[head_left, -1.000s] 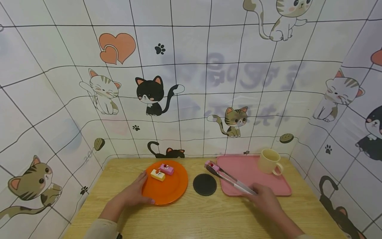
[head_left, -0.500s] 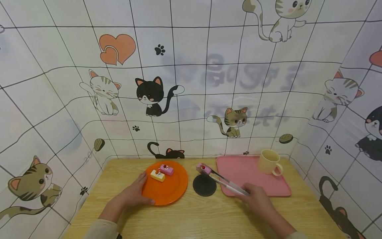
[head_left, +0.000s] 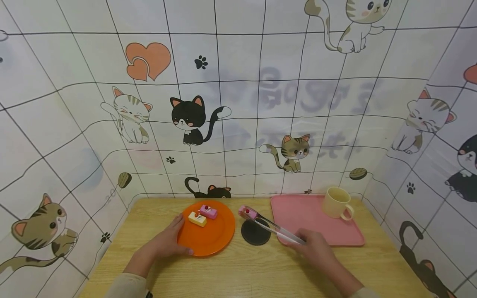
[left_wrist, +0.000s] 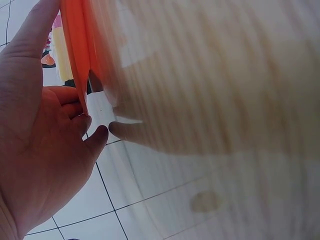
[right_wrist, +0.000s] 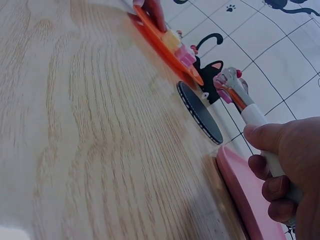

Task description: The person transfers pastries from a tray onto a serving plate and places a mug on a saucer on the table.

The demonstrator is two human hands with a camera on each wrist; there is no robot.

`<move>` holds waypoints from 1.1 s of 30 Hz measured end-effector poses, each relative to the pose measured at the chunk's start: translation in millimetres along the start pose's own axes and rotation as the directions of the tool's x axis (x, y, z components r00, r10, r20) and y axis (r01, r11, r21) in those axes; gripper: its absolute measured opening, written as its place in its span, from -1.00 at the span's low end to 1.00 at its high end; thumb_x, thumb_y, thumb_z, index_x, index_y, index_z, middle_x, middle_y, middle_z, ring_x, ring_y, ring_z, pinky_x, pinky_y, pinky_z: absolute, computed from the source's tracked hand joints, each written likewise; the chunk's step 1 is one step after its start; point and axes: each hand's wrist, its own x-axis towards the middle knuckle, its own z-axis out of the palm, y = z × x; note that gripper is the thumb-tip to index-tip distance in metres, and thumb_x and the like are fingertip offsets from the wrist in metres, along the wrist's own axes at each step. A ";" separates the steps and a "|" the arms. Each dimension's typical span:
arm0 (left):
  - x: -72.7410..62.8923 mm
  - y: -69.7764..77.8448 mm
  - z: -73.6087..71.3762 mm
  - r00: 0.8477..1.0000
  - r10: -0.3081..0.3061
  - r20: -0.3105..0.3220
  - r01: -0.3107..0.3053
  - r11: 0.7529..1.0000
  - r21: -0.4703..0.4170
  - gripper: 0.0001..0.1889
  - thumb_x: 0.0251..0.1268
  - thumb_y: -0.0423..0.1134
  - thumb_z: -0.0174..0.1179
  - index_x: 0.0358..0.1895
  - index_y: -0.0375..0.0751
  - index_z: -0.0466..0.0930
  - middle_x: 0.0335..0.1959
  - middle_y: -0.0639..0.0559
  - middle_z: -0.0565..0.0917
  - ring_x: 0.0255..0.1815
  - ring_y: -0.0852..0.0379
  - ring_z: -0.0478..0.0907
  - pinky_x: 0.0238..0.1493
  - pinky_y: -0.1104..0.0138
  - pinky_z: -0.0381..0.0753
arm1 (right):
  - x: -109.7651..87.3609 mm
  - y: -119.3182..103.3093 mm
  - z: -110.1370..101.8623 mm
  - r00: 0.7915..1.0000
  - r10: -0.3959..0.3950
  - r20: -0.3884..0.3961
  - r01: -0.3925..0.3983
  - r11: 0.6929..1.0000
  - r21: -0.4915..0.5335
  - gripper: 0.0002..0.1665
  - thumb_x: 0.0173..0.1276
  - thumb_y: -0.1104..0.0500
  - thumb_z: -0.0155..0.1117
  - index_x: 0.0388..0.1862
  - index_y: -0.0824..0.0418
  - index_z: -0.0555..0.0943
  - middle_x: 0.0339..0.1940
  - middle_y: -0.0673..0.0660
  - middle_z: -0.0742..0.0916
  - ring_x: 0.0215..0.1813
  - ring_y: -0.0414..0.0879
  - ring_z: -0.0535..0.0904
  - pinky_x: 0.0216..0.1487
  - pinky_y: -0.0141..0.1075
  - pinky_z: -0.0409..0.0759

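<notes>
My left hand (head_left: 169, 239) holds the left rim of an orange plate (head_left: 213, 240), fingers and thumb spread along its edge. On the plate lie a yellow toy cake (head_left: 197, 219) and a pink toy cake (head_left: 208, 212), each with red topping. Tongs (head_left: 285, 234) are gripped in my right hand (head_left: 312, 247), their handles inside curled fingers in the right wrist view. Between the tong tips is another pink toy cake (head_left: 247, 212), raised beside the plate's right rim. Below it lies a round black coaster (head_left: 256, 233), partly covered by the tongs.
A pink tray (head_left: 303, 215) lies on the wooden table (head_left: 238, 273) at the right. On its back right corner stands a yellow mug (head_left: 336, 203). A cat-patterned sheet (head_left: 238, 103) rises behind the table and along both sides.
My right hand has moved left with the tongs, carrying the pink toy cake from the tray's left edge past the coaster toward the plate. My left hand and the plate stay put.
</notes>
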 end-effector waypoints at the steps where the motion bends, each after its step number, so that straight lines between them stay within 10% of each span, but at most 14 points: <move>1: 0.5 -0.2 0.2 1.000 0.000 0.000 0.000 1.000 0.000 0.42 0.03 0.24 0.72 0.76 -0.47 0.03 0.83 -0.39 -0.06 0.81 -0.45 -0.12 0.70 -0.33 0.08 | 0.2 -0.7 0.7 1.000 0.002 0.004 -0.002 1.000 0.000 -0.66 0.27 -0.01 0.75 -0.42 -0.01 0.68 -0.54 -0.14 0.62 -0.45 -0.18 0.47 -0.44 -0.33 0.47; 33: 1.0 -1.3 1.5 1.000 -0.002 0.000 0.002 1.000 -0.007 0.44 0.03 0.23 0.73 0.77 -0.45 0.00 0.83 -0.40 -0.07 0.81 -0.45 -0.13 0.71 -0.32 0.07 | 10.6 -23.9 19.1 0.973 -0.224 0.058 0.224 0.975 0.004 -0.70 0.30 0.11 0.72 -0.40 -0.06 0.67 -0.57 -0.25 0.56 -0.48 -0.34 0.42 -0.42 -0.36 0.46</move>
